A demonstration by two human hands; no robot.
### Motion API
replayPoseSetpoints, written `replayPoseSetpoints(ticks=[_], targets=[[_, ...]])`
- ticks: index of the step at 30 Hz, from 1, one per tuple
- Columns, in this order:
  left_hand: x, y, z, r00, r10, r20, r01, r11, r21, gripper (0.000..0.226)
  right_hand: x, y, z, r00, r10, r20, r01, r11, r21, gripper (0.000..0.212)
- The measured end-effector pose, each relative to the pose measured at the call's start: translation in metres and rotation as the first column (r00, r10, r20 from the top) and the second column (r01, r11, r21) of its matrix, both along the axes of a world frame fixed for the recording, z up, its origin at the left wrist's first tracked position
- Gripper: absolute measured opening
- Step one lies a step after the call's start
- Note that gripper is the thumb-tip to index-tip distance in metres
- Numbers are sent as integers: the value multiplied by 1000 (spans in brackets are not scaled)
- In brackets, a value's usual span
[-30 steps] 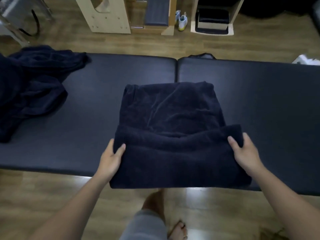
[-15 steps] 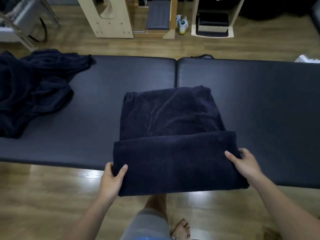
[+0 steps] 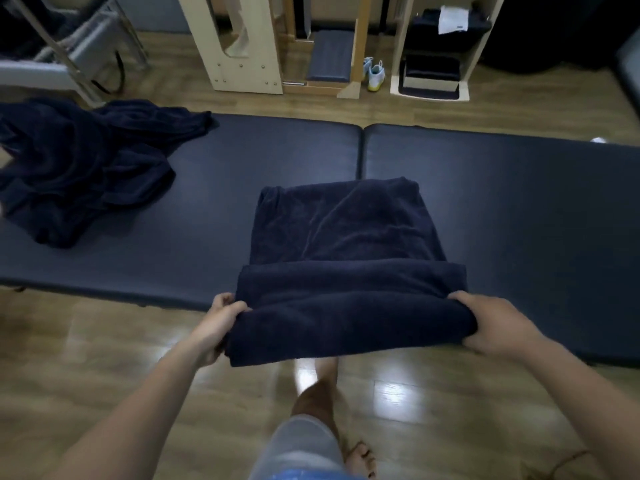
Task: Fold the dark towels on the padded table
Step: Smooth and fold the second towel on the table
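A dark navy towel (image 3: 346,233) lies partly folded at the middle of the black padded table (image 3: 519,202). Its near part hangs over the table's front edge as a thick doubled fold. My left hand (image 3: 221,317) grips the left end of that fold, fingers curled around the cloth. My right hand (image 3: 491,327) grips the right end the same way. A heap of crumpled dark towels (image 3: 79,168) lies on the table's far left.
The table has two pads with a seam (image 3: 362,150) between them. Beyond it stand wooden frames (image 3: 242,46), a pair of white shoes (image 3: 374,72) and a metal rack (image 3: 69,46). My bare leg and foot (image 3: 322,403) stand on the wooden floor beneath the fold.
Both hands drew the towel's near fold toward me, past the table's front edge, and their fingers curled more tightly round its ends. The view also tilted, showing more of the room beyond.
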State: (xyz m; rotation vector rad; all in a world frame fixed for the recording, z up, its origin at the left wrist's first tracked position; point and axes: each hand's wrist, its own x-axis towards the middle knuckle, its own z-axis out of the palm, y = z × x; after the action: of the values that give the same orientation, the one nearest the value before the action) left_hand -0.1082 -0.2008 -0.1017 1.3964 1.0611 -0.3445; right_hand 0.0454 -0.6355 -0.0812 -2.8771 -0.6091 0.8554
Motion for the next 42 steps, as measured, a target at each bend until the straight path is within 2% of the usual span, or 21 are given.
replayPoseSetpoints(ticks=[3, 5, 7, 9, 11, 12, 15, 19, 21, 22, 24, 26, 28, 29, 30, 31, 33, 35, 37, 40, 42], targets=[[8, 22, 25, 988, -149, -45, 142, 980, -137, 44, 24, -6, 54, 989, -99, -108, 114, 984, 140, 55], [20, 32, 41, 992, -115, -45, 105, 976, -190, 35, 44, -2, 74, 964, -206, -167, 253, 905, 343, 48], [43, 41, 52, 998, 5, -65, -15, 988, -154, 28, 72, 10, 76, 913, -318, -256, 408, 727, 553, 44], [68, 49, 62, 989, 150, 3, -148, 979, -140, 25, 97, 30, 68, 828, -445, -342, 544, 485, 685, 35], [103, 59, 61, 971, 212, 111, -198, 973, -120, 39, 122, 54, 49, 733, -534, -422, 633, 308, 710, 41], [120, 60, 55, 974, 176, 145, -169, 984, -57, 47, 133, 65, 35, 694, -557, -456, 674, 280, 684, 54], [153, 50, 23, 986, -2, 165, -22, 990, 138, 54, 156, 86, -13, 662, -565, -493, 738, 377, 559, 74], [161, 41, -27, 992, -83, 99, 49, 950, 309, 27, 167, 97, -50, 621, -663, -418, 773, 433, 464, 71], [165, 44, -35, 992, -124, 23, 104, 903, 417, 24, 167, 102, -50, 609, -700, -374, 783, 452, 428, 69], [167, 45, -36, 985, -166, -40, 162, 833, 528, 30, 164, 104, -46, 617, -728, -298, 774, 493, 398, 75], [175, 33, -26, 960, -255, -113, 238, 537, 809, 51, 158, 115, -38, 661, -744, 93, 686, 650, 327, 84], [190, -3, -6, 873, -473, -120, 268, 259, 928, 68, 146, 150, -28, 690, -559, 459, 448, 828, 336, 76], [203, -46, -8, 645, -725, -242, 397, 47, 917, 69, 133, 196, -31, 825, -265, 499, 122, 946, 301, 66], [207, -59, -16, 557, -767, -319, 461, -34, 887, 68, 126, 212, -39, 886, -110, 451, -2, 971, 241, 64], [211, -61, -25, 523, -760, -386, 520, -74, 851, 70, 123, 218, -48, 915, 7, 404, -82, 982, 168, 64], [212, -53, -34, 545, -716, -436, 575, -60, 816, 74, 128, 214, -56, 926, 61, 373, -113, 987, 118, 65], [205, -25, -51, 664, -578, -475, 614, 58, 787, 81, 149, 189, -70, 928, 21, 371, -53, 996, 76, 69], [194, -2, -56, 762, -457, -459, 595, 215, 774, 83, 166, 163, -74, 917, -89, 388, 74, 996, 52, 71], [191, 8, -52, 848, -381, -368, 507, 379, 775, 83, 176, 152, -72, 887, -307, 346, 304, 950, 64, 72], [192, 8, -40, 950, -244, -194, 304, 595, 744, 93, 178, 147, -62, 726, -681, 96, 636, 718, 284, 83], [187, 12, -29, 988, -101, -116, 153, 747, 647, 91, 170, 135, -52, 587, -803, -105, 776, 521, 355, 93]])
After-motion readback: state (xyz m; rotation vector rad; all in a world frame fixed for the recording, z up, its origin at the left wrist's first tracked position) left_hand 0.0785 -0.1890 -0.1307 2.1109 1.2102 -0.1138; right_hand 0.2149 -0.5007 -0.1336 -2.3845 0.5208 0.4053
